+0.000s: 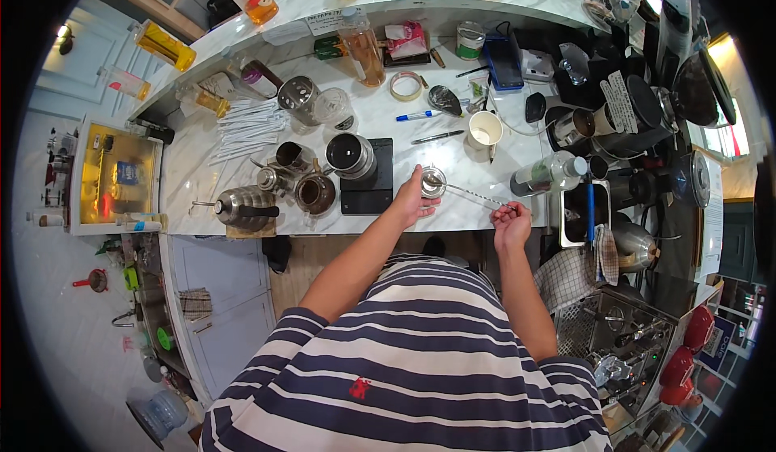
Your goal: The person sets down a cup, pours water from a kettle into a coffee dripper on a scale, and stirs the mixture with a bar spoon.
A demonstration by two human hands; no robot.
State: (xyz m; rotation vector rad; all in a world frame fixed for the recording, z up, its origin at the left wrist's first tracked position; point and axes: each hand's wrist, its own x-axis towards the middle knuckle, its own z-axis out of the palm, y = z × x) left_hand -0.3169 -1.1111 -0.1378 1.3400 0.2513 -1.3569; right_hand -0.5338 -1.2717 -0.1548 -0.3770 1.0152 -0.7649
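Note:
My left hand (412, 199) is wrapped round a small clear glass (433, 172) near the counter's front edge. Into this glass leans a bar spoon with a twisted metal stem (473, 194). Its outer end is pinched between the fingers of my right hand (511, 224). Left of the glass lies a black scale (368, 202), and a dark-mouthed metal canister (351, 158) stands on it. Further left are a glass server (314, 194) with brown residue or liquid and a steel gooseneck kettle (246, 208).
Beyond my hands lie a pen (437, 138), a blue marker (418, 116) and a paper cup (484, 130). A clear bottle (550, 174) leans to the right beside a small sink (575, 218). White wrapped straws (246, 129) spread at left. Bottles line the raised back ledge (307, 20).

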